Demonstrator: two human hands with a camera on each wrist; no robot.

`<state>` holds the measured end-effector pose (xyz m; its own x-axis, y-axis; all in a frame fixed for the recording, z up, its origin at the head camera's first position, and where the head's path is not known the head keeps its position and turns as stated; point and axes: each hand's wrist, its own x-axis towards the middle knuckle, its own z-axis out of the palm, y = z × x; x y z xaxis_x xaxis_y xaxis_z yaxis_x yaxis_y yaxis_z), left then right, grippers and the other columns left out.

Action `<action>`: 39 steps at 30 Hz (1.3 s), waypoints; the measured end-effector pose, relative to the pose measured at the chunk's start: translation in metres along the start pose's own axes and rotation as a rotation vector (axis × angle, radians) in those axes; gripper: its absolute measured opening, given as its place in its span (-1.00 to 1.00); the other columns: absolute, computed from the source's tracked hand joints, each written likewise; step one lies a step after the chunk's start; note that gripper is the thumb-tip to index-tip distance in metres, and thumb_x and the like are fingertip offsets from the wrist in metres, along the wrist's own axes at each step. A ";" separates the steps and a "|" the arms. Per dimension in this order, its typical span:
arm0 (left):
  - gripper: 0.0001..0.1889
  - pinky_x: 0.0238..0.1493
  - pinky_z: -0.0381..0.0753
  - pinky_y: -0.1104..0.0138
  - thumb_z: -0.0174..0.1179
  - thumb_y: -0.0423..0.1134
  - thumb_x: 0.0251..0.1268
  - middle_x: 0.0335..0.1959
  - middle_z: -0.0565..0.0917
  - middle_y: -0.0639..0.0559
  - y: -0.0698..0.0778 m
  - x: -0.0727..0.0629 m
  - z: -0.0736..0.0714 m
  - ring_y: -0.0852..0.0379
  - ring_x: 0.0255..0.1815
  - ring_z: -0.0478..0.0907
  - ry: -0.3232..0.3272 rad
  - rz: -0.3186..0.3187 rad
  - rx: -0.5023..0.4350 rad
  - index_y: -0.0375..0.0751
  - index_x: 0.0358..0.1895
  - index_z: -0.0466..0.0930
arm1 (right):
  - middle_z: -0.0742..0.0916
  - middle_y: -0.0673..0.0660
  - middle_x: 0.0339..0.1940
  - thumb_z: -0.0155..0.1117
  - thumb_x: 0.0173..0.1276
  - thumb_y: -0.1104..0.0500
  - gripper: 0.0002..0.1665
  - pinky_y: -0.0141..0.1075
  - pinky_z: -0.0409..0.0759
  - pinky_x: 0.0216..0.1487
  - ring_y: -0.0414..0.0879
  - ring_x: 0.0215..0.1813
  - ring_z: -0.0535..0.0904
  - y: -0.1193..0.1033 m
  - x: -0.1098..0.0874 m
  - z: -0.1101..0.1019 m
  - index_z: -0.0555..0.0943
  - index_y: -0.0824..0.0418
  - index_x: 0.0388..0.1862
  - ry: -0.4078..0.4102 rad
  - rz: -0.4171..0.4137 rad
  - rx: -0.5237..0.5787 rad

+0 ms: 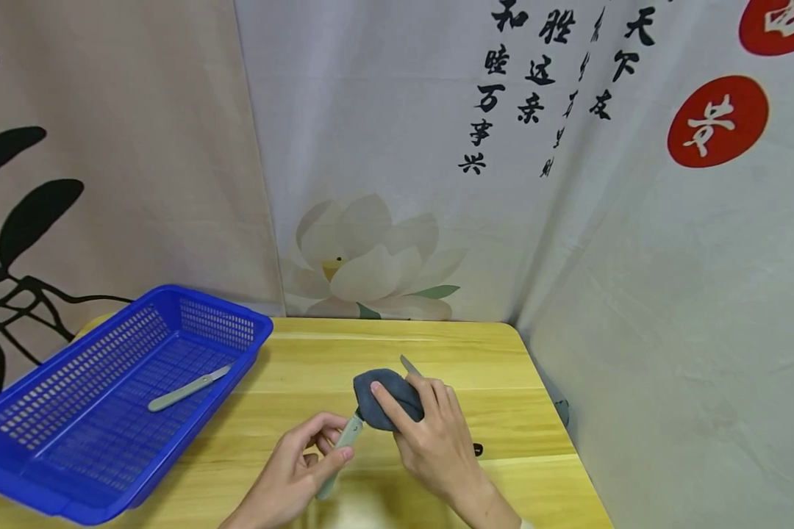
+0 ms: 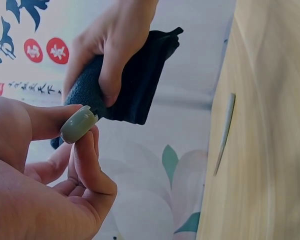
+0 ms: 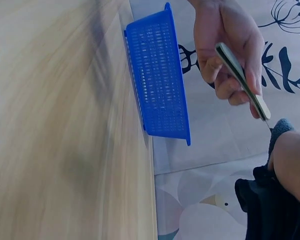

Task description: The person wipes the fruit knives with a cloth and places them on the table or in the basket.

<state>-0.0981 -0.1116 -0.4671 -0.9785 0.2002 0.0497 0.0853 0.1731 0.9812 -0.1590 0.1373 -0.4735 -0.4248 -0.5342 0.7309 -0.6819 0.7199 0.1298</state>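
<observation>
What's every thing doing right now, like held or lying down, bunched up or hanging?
Cloth: bunched, gripped by the right hand.
Held knife: lifted, pinched by the left hand, blade mostly hidden by the cloth.
Basket: upright, open on top.
Basket knife: lying inside, blade out.
Table knife: lying on the table.
Black tip: partly hidden; can't tell what it belongs to.
Curtain: hanging.

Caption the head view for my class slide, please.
Left hand holding a knife, right hand gripping dark cloth over its far end; blue basket with another knife alongside.
</observation>
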 end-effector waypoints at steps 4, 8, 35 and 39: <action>-0.71 -0.36 0.52 0.42 0.44 -0.17 0.59 -0.14 0.69 -0.08 0.000 0.001 -0.001 0.22 -0.19 0.60 -0.014 -0.024 -0.004 -0.18 0.22 0.74 | 0.72 0.34 0.29 0.00 0.82 0.03 -0.43 -0.02 0.65 0.04 0.13 0.10 0.62 0.008 0.001 -0.001 0.55 -0.17 0.69 -0.001 0.024 0.000; -0.69 -0.35 0.51 0.42 0.45 -0.16 0.58 -0.14 0.71 -0.08 0.001 0.001 -0.001 0.21 -0.19 0.62 -0.025 -0.053 -0.001 -0.19 0.23 0.74 | 0.71 0.34 0.25 0.25 0.59 0.12 -0.27 0.00 0.66 0.06 0.15 0.09 0.60 0.014 0.001 -0.004 0.53 -0.18 0.71 -0.031 0.068 -0.015; -0.78 -0.33 0.60 0.40 0.51 -0.17 0.53 -0.08 0.63 -0.04 0.007 0.006 0.003 0.18 -0.19 0.59 0.109 -0.100 -0.017 -0.08 0.11 0.78 | 0.71 0.25 0.25 -0.23 0.85 0.04 -0.38 -0.12 0.63 0.10 0.03 0.07 0.56 -0.020 -0.005 -0.008 0.57 -0.12 0.68 -0.011 -0.100 0.075; -0.77 -0.32 0.64 0.39 0.46 -0.15 0.58 -0.05 0.61 -0.08 0.005 0.005 0.000 0.18 -0.18 0.58 0.067 -0.076 -0.025 -0.13 0.13 0.75 | 0.71 0.26 0.27 -0.25 0.86 0.03 -0.37 -0.13 0.62 0.10 0.03 0.09 0.56 -0.021 -0.006 -0.008 0.54 -0.13 0.71 -0.031 -0.099 0.082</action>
<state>-0.1025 -0.1093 -0.4617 -0.9924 0.1219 -0.0138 0.0060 0.1606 0.9870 -0.1375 0.1290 -0.4753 -0.3700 -0.6152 0.6962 -0.7671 0.6250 0.1446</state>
